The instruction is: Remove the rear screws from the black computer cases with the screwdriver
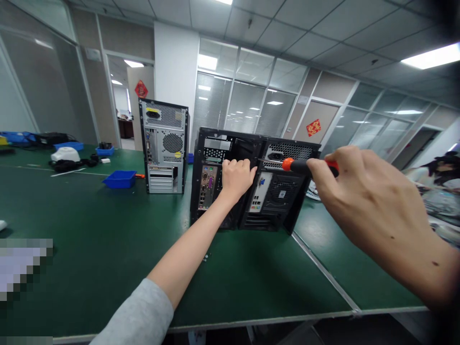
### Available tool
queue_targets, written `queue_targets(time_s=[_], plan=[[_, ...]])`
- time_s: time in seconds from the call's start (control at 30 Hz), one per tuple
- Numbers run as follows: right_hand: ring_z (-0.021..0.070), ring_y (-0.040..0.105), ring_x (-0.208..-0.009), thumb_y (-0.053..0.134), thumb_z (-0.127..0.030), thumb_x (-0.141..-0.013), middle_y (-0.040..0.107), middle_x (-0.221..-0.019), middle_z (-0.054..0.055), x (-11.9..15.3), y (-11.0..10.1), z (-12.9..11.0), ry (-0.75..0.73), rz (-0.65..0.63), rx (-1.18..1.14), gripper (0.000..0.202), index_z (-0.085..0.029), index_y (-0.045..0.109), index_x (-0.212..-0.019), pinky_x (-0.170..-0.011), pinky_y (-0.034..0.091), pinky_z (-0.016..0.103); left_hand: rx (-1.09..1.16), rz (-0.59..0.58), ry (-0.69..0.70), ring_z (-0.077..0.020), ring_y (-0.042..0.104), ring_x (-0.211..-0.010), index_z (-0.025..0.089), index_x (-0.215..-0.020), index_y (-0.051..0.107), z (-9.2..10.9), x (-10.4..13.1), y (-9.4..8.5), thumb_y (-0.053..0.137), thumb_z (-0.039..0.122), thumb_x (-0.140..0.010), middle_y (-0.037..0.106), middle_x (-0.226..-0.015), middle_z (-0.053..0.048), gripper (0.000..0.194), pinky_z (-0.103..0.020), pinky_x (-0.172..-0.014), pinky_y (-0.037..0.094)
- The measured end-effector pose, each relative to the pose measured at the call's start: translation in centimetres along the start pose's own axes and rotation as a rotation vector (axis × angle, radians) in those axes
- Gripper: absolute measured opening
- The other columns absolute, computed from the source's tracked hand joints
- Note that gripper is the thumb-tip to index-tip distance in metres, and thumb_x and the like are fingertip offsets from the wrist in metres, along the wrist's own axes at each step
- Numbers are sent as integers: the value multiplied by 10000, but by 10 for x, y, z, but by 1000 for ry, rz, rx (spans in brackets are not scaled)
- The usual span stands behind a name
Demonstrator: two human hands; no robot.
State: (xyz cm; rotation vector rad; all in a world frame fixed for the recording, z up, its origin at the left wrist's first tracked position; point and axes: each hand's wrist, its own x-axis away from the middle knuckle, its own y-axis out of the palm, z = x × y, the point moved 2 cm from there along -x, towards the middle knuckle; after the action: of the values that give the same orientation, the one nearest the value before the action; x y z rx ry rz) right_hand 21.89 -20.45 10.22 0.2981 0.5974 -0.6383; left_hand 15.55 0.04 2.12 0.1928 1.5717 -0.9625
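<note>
Two black computer cases stand side by side with their rear panels facing me. My left hand (237,178) is closed, its fingers curled at the right side of the left computer case (207,184), with the thumb near the seam between the two. What the fingertips touch is hidden. In my right hand (373,201) is a screwdriver (298,166) with an orange and black handle. Its thin shaft points left across the upper rear of the right computer case (282,191), just under the power socket. The tip lies close to the seam; I cannot tell whether it touches a screw.
A third computer tower (166,143) stands upright at the left. Near it on the green table (108,249) lies a blue tray (120,179). Small metal screws (206,258) lie before the cases. Further left are a white object (65,155) and black cables. A person (440,167) is at the right edge.
</note>
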Motion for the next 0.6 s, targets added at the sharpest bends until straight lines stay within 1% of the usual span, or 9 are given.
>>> queue_targets(time_s=[0.27, 0.4, 0.6], plan=[[200, 380, -643, 435, -26, -797, 492, -686, 66, 2, 0, 0, 18, -27, 28, 217, -174, 569, -712, -540, 286, 257, -4, 6, 4, -268, 612, -851, 162, -889, 612, 0, 0, 0, 418, 408, -951, 710, -830, -102, 320, -409, -790, 315], [207, 406, -661, 455, -46, -800, 519, -709, 75, 2, 1, 0, 10, -47, 19, 187, -168, 580, -735, -547, 300, 262, 3, -2, -1, -269, 611, -853, 165, -884, 611, 0, 0, -1, 416, 410, -951, 712, -835, -107, 321, -411, -790, 316], [200, 391, -660, 439, -61, -821, 526, -721, 78, 3, 1, 0, 26, -55, 30, 194, -167, 579, -740, -550, 293, 261, 5, -3, -1, -269, 611, -852, 169, -885, 610, 1, -1, -2, 417, 407, -951, 713, -838, -108, 314, -410, -791, 318]])
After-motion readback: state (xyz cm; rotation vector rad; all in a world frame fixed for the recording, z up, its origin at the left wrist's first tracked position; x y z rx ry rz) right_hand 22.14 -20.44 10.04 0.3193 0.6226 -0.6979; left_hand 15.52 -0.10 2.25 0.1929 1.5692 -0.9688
